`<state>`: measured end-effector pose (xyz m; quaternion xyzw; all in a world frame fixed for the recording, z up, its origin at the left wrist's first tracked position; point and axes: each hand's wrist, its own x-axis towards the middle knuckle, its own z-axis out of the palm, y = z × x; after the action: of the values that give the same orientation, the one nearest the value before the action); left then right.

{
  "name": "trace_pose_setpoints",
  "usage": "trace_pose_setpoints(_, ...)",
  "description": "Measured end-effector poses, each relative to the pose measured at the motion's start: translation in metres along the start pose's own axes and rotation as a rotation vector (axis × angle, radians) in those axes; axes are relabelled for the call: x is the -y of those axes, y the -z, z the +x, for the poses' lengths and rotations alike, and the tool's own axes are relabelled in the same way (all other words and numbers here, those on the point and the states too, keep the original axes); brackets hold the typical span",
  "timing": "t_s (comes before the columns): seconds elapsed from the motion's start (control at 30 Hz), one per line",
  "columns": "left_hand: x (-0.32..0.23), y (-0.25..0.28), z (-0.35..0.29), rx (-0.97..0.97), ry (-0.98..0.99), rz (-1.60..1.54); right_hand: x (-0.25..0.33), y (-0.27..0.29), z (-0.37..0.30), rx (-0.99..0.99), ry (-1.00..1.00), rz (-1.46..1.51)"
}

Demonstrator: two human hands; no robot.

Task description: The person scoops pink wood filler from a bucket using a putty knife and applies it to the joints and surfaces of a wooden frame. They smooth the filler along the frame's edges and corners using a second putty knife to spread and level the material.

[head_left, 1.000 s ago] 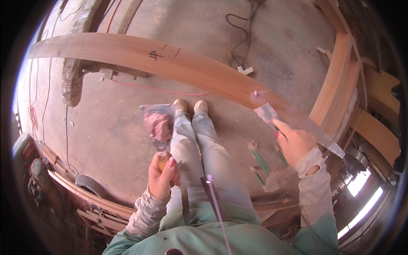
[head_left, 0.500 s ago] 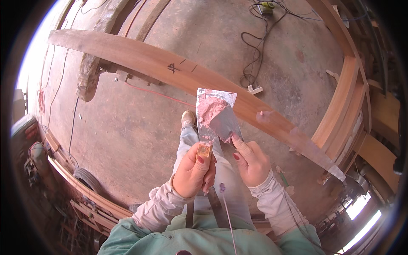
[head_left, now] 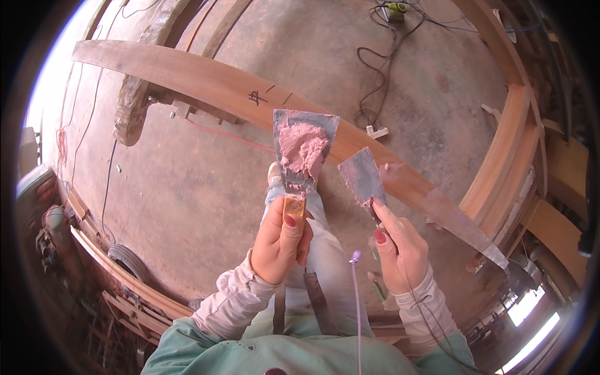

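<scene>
Closed round its wooden handle, my left hand (head_left: 283, 247) holds a wide putty knife (head_left: 282, 167) upright. A thick lump of pink putty (head_left: 301, 148) sits on that blade. My right hand (head_left: 403, 253) grips a smaller putty knife (head_left: 364, 177), its index finger stretched along the metal; the handle is mostly hidden in the palm. Pink smears mark the smaller blade, which stands apart from the wide one. Beyond both tools lies a long curved wooden board (head_left: 231, 86), with dark pencil-like marks and a dab of pink putty towards its right end.
A rough timber support (head_left: 132, 112) stands under the board's left part. Black cable (head_left: 379, 75) and a white power strip (head_left: 377, 132) lie on the concrete floor. Curved wooden frames (head_left: 500, 156) stand at the right. A tyre (head_left: 128, 261) and long wooden strips (head_left: 134, 275) are at the lower left.
The smaller knife has come away from the wide blade and moved right with my right hand. The wide knife has shifted slightly up and left, its putty now gathered in a lump.
</scene>
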<state>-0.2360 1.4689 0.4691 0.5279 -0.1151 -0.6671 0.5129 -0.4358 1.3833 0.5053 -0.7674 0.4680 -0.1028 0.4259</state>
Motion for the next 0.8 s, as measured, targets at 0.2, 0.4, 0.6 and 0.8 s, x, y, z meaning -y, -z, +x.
trace_pose_setpoints(0.2,0.003,0.004,-0.002,-0.076,-0.057,0.252,0.022,0.007,0.013,0.092,0.092,-0.258)
trace_pose_setpoints(0.4,0.009,0.008,-0.006,-0.15,-0.087,0.352,0.034,0.006,0.018,0.19,0.076,-0.379)
trace_pose_setpoints(0.6,0.008,0.016,-0.005,-0.232,-0.119,0.256,0.022,0.005,0.019,0.272,0.076,-0.259)
trace_pose_setpoints(0.8,0.011,0.036,-0.012,-0.294,-0.075,0.017,-0.011,0.007,0.022,0.441,-0.451,1.282)
